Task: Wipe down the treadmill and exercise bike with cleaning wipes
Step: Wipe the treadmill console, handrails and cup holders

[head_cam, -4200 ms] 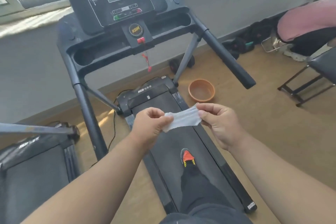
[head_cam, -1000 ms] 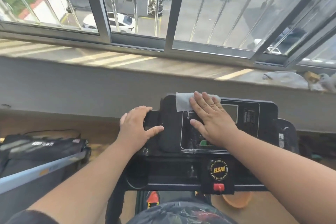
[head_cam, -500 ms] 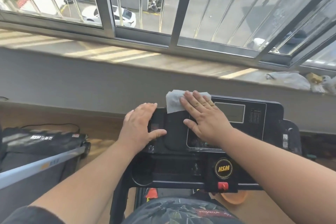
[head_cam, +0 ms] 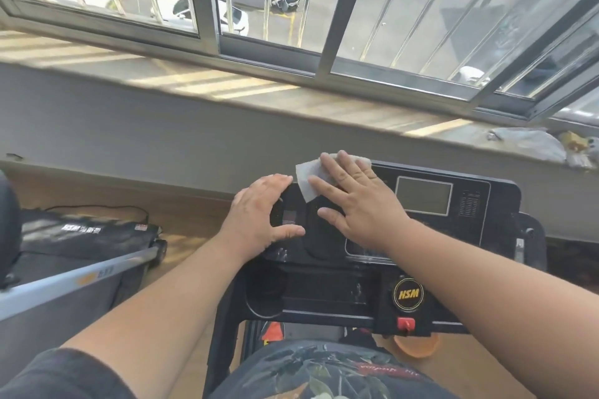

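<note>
Right hand (head_cam: 356, 204) fingers straight and spread, pressing flat a thin white cleaning wipe (head_cam: 306, 180) at the far left corner of the glossy black treadmill console (head_cam: 466, 220), wipe's long axis slanting away rightward, left hand (head_cam: 259, 217) curled around the console's left edge, grey rectangular display (head_cam: 424, 195) alongside.

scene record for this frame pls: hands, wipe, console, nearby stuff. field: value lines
left hand: grips the console's left edge, thumb on its face
right hand: flat, fingers spread, presses the wipe down
wipe: white, at the console's top left corner
treadmill console: black, grey screen uncovered
safety key: red, below the HSM dial
second treadmill: on the left
</note>
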